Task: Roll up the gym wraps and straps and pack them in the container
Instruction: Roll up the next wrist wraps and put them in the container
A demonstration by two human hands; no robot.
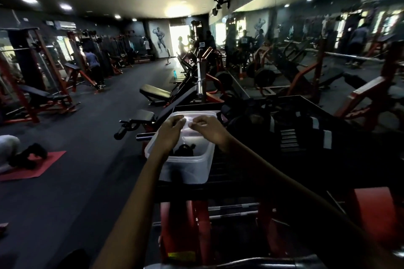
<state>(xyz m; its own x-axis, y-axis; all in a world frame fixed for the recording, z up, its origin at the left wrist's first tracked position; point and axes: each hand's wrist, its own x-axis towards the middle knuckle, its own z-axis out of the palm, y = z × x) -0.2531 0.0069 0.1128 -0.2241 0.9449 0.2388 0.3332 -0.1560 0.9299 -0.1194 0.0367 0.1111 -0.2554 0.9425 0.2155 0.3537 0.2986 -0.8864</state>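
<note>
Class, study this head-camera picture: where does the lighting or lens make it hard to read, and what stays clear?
Head view: doorway backlight blows out; wide-angle lens bends the ceiling and mirror wall; right edge smears with blur; dark straps on the platform sink into shadow; the clear container and both hands, left hand and right hand, read well.

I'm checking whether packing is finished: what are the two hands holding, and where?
Both the left hand and right hand hold the clear plastic lid by its near edge, over the translucent plastic container.
</note>
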